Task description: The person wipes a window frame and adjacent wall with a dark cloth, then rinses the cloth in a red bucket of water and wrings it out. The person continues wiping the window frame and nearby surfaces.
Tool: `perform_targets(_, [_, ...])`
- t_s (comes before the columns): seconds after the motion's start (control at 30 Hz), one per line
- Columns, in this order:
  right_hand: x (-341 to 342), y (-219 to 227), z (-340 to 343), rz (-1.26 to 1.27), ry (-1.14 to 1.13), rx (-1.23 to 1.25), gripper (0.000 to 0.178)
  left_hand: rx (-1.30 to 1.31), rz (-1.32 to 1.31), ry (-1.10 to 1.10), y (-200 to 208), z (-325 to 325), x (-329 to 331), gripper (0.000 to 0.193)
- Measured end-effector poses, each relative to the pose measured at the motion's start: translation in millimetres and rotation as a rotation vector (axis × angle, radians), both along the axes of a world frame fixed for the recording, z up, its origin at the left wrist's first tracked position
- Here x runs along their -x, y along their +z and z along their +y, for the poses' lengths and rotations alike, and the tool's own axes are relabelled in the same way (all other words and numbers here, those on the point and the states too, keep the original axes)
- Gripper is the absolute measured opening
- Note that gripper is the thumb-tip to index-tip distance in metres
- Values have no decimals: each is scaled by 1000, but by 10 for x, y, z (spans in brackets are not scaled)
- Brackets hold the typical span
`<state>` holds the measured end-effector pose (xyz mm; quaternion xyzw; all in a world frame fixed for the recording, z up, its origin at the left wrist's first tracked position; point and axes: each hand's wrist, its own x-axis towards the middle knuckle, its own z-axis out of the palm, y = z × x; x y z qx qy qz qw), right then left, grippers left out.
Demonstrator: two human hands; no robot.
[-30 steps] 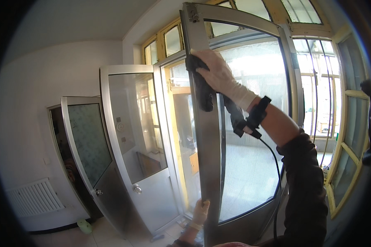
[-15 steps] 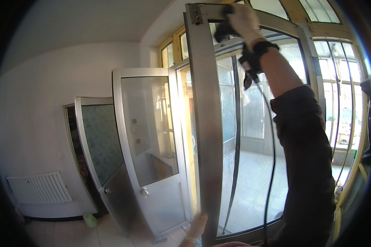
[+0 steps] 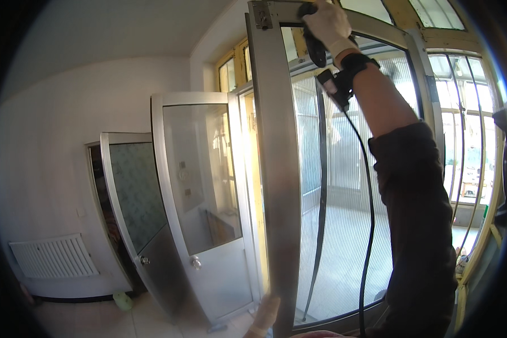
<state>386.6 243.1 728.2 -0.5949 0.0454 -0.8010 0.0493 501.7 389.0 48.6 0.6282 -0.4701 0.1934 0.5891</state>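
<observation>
High up, my right hand [image 3: 330,25] in a pale glove is closed on a black cloth [image 3: 315,49], which looks soft and hangs down below the fingers. It is at the top rail of a silver metal-framed glass door [image 3: 284,186]. A black strap with a small device [image 3: 335,84] sits on my right wrist, and a black cable [image 3: 370,214] runs down from it. Low down, my left hand [image 3: 265,316], also gloved, rests beside the same door's left upright with its visible fingers stretched upward. Part of that hand is hidden at the lower edge.
To the left stand a second glass door [image 3: 205,180] with a round knob and a darker door [image 3: 138,197] partly ajar. A white radiator [image 3: 53,256] is on the wall, with a green bag [image 3: 123,301] on the floor. At the right is a yellow-framed window [image 3: 470,129] with bars.
My right hand has shifted slightly, and the black cloth now hangs longer below it. The wrist device has tilted. The near door has moved slightly left in view; my left hand stays low beside it.
</observation>
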Motion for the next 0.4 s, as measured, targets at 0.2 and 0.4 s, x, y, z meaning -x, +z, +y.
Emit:
perform_targets(0.2, [-354,122,-74,-25,-25,99,31,-107,-6,-16,-338,12,-146,26])
perform_targets(0.4, [-305,58,35,-118,-15,64,32,-113,-394,228,-1165,-296,-675,30])
